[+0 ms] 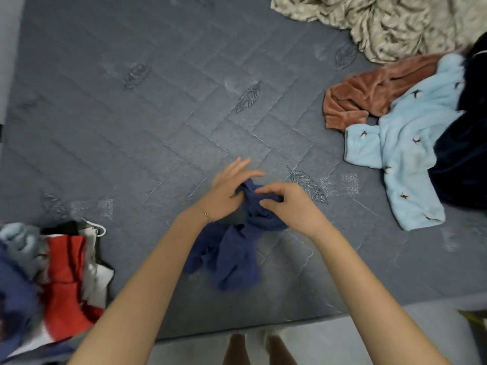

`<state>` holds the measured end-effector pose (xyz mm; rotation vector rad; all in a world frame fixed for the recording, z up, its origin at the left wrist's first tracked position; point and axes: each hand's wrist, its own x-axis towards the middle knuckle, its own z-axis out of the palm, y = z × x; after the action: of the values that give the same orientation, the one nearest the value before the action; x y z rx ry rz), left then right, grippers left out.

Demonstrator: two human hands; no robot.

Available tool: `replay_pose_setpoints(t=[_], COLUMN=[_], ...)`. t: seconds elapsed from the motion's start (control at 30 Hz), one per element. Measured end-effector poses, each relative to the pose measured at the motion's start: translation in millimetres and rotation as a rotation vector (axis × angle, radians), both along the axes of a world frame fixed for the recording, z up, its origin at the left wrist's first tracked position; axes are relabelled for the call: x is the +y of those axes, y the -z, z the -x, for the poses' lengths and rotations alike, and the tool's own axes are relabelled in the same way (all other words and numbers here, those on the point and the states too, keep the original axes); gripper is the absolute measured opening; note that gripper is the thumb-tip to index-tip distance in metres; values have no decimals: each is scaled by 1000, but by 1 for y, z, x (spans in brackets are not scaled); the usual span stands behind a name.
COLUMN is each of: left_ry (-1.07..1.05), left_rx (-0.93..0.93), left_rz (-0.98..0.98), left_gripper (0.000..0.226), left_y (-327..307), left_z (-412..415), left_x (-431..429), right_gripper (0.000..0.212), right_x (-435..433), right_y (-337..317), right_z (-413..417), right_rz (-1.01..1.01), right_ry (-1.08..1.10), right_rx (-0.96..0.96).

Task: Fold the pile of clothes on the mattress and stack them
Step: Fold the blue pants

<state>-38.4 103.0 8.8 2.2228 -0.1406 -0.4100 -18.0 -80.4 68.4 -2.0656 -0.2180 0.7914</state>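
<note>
Near the left edge, a blurry pile of clothes (pixel 66 272) is partly cut off. Over the mattress (pixel 158 114), the right hand (pixel 287 206) grips a bunched dark blue cloth (pixel 232 254). The left hand (pixel 226 191) touches it with straight fingers, its thumb hidden. Farther right lie a light blue top (pixel 411 143), a brown top (pixel 369 96) and a dark cloth (pixel 463 159) half out of view.

We have one view: a wide-angle head camera, looking forward and steeply down over the person's arms. The left hand (pixel 229 188) and right hand (pixel 290 204) meet on a navy garment (pixel 232 254) near frame centre, close to the lens. Beyond the fingertips, the mattress (pixel 131 114) fills the frame. Back from the fingers are the mattress edge and the floor (pixel 342 338). The corners are blurred.
</note>
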Motion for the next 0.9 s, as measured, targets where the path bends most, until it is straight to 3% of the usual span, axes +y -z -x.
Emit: replay_pose_setpoints(t=[0.1,0.17,0.27,0.53,0.7,0.8,0.9], left_ry=[42,-13,-167,-552,-455,-409,-505], left_rx=[11,19,47,-190,-309,-393,-451], left_rz=[-130,-94,18,153,49,-40,181], left_gripper=[38,38,19,12,16,18,14], left_y=[-39,-61,-105,-245,-336,-386,-424], left_z=[14,29,46,59,73,78,82], left_x=[13,24,37,64,98,116,120], right_gripper=[29,23,16,9,16,9,6], right_x=[-6,-11,-15,5,7,7,8], right_y=[-60,-95,-135,-237,-301,-339,-376], right_z=[10,14,17,16,11,10,12], right_rz=[-10,-20,-12,-19,-29,-139,-284], right_ry=[-57,-35,79,329,330,372,420], right_rx=[-41,-71,-164,-478,-617,-673,-727])
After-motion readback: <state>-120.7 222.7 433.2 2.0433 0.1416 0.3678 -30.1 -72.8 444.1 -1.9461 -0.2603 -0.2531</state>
